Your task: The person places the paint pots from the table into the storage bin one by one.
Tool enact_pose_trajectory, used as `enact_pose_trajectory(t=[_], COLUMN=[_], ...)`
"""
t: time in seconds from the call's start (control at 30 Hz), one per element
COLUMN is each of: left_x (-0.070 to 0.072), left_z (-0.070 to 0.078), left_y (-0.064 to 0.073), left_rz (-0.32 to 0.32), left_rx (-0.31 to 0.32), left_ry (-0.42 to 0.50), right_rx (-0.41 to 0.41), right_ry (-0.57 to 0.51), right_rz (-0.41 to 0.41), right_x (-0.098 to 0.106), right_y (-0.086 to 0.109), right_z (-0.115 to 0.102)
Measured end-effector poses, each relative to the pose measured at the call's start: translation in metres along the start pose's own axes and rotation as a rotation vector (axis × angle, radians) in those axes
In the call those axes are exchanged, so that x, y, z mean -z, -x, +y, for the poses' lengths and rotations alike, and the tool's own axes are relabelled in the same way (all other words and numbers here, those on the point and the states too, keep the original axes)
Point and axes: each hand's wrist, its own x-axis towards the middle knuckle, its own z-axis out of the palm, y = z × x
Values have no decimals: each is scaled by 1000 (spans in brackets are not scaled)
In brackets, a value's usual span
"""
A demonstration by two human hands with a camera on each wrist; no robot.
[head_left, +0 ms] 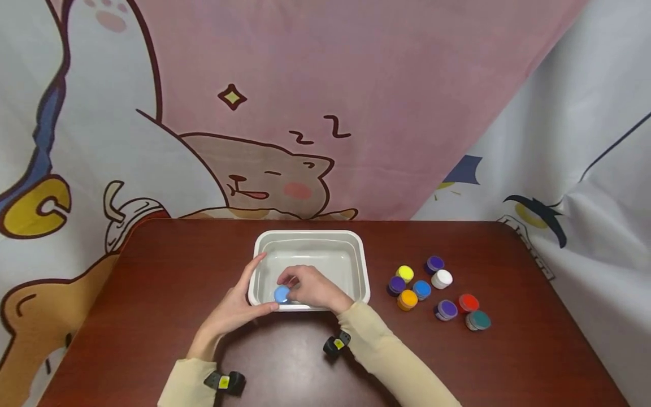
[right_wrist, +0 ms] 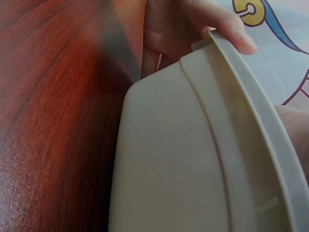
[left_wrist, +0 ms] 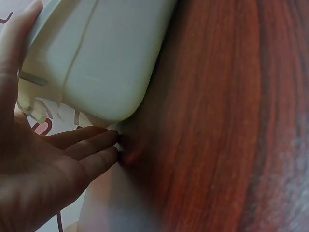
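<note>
Fingers (head_left: pixel 291 272) of the right hand (head_left: pixel 312 287) curled, pinching a light blue jar (head_left: pixel 282 294) at its edge. Jar is inside the white tray (head_left: pixel 315 263), near-left corner; can't tell if it's on the tray floor. Left hand (head_left: pixel 234 305) spans the same corner from outside: thumb on the near rim, index finger up along the left side, the two spread well apart. Left wrist view: other fingers straight, side by side, tips by the tray's lower corner.

Tray sits on the dark red-brown tabletop (head_left: pixel 178 277). Nine more jars on the right, well apart from the tray: yellow jar (head_left: pixel 404 273), orange jar (head_left: pixel 407 299), blue jar (head_left: pixel 421 290), white jar (head_left: pixel 442 278), red jar (head_left: pixel 468 303), teal jar (head_left: pixel 478 320), plus three purple jars (head_left: pixel 446 310). Red just beside teal. All upright, tops up.

Cream sleeves (head_left: pixel 391 356), a black wrist strap (head_left: pixel 234 383) at each wrist. Cartoon-print cloth (head_left: pixel 396 85) behind, pink and white, sleeping animal on it.
</note>
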Motion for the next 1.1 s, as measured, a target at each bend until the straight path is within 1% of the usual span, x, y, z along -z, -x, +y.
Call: enact_pose_trajectory(t=[0.07,0.17,0.3,0.4,0.53,0.63,0.8,0.9,0.97,1.1], left_x=[0,0,0,0,0,0,-1,-1,-1,-2], left_z=[1,2,4,4,1,0,2,4,5,6], left_y=[1,2,0,-3,-4,-2,-2,-2,-2,-1], left_rz=[5,7,10,12,5,8,12,8,5,9], left_rx=[12,16,4,6,15,19,18,8,12,29], left_ry=[-9,-19,-32,-30,-10,-18,-54,-36,-28,-47], right_rx=[3,38,98,109,69,13,-61,-103,-132,-199], right_ry=[-16,-62,-157,-247,-324,-332,-349,-316,-286,-216], right_rz=[-6,26,130,213,317,391,489,547,578,619], right_x=[1,5,15,26,40,47,56,62,67,76], right_y=[0,4,18,35,64,85,116,134,145,168], right_z=[-1,-1,-3,-3,5,17,34,41,47,64])
